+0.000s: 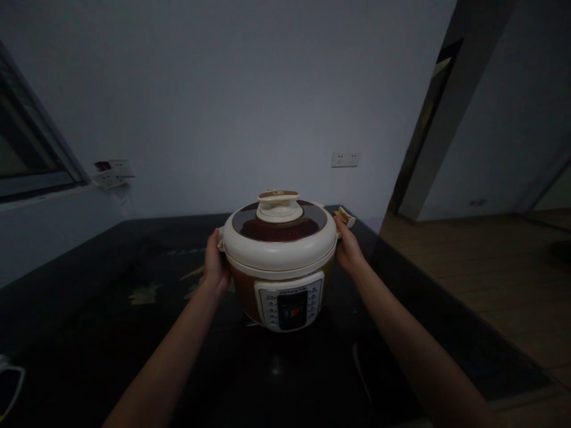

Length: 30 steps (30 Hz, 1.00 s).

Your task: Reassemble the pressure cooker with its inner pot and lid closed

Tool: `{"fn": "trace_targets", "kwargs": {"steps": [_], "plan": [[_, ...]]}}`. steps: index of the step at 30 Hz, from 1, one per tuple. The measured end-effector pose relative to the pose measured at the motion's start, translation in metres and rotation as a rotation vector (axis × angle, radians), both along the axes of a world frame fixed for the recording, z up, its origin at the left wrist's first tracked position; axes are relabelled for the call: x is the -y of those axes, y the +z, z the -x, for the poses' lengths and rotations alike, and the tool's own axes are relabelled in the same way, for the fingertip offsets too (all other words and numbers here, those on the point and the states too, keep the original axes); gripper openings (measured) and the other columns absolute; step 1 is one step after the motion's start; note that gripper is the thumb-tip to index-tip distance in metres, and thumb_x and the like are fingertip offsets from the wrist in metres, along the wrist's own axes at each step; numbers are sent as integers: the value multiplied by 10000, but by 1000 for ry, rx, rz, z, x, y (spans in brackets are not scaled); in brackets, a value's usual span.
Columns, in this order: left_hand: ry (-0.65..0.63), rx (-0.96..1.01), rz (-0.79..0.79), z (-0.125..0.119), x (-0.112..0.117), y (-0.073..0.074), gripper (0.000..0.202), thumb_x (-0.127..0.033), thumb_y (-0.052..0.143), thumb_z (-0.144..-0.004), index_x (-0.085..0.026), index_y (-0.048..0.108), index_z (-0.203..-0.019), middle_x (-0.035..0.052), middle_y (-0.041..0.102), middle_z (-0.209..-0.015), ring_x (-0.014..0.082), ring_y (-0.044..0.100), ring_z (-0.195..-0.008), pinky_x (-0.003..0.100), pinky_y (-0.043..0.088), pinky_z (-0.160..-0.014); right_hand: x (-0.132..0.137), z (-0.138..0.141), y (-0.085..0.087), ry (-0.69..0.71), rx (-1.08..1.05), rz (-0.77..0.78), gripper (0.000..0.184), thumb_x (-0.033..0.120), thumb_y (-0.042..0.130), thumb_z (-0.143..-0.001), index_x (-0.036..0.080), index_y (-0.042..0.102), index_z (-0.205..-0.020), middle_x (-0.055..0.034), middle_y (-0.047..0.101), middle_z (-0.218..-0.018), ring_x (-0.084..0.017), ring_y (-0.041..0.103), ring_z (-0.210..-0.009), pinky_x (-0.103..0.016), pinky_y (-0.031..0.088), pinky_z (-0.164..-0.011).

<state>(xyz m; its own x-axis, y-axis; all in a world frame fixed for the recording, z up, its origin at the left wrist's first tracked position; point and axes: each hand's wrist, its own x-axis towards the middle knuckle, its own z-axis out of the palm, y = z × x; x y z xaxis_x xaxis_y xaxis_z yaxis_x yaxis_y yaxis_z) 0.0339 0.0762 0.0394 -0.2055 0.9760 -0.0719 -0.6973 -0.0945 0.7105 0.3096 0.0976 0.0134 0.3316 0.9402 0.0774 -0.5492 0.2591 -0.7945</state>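
Observation:
An electric pressure cooker (280, 254) stands upright in the middle of the head view, cream and brown, its control panel (292, 302) facing me. A knobbed handle (278, 202) tops its closed, dark glossy lid. My left hand (216, 263) is closed round the cooker's left side, by the side handle; its fingertips are hidden behind the body. On the opposite side my right hand (348, 246) grips at the right handle, fingers partly hidden. A small cream-and-brown piece (345, 217) juts out just above that hand; I cannot tell whether it belongs to the cooker.
The cooker is over a dark glossy tabletop (147, 351) that meets a pale wall (223, 119). A wall socket (345, 159) sits behind it, and more sockets (113, 172) at the left corner. A white-edged object (11, 386) lies at the lower left. Wooden floor (468, 273) lies right.

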Motion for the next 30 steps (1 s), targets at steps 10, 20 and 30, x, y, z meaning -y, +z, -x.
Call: {"fn": "trace_targets", "kwargs": {"steps": [10, 20, 30], "plan": [[-95, 66, -3, -53, -4, -1, 273, -404, 571, -819, -175, 721, -820, 21, 746, -714, 209, 712, -840, 305, 528, -883, 2, -69, 0, -6, 90, -41, 294, 459, 762, -693, 301, 692, -932, 20, 749, -935, -223, 651, -1067, -379, 505, -962], [-100, 116, -27, -60, -2, -3, 264, -409, 623, -783, -172, 733, -828, 23, 754, -752, 202, 704, -839, 280, 500, -880, -2, -74, -1, -16, 86, -55, 320, 457, 778, -682, 282, 703, -939, -9, 744, -976, -251, 641, -1092, -405, 508, -973], [-95, 97, 9, -72, -5, -4, 267, -400, 566, -843, -182, 711, -894, 8, 743, -773, 185, 699, -825, 279, 517, -856, -2, -80, 3, -108, 59, -53, 216, 391, 741, -716, 264, 687, -882, -7, 742, -855, -259, 686, -978, -440, 556, -909]]}}
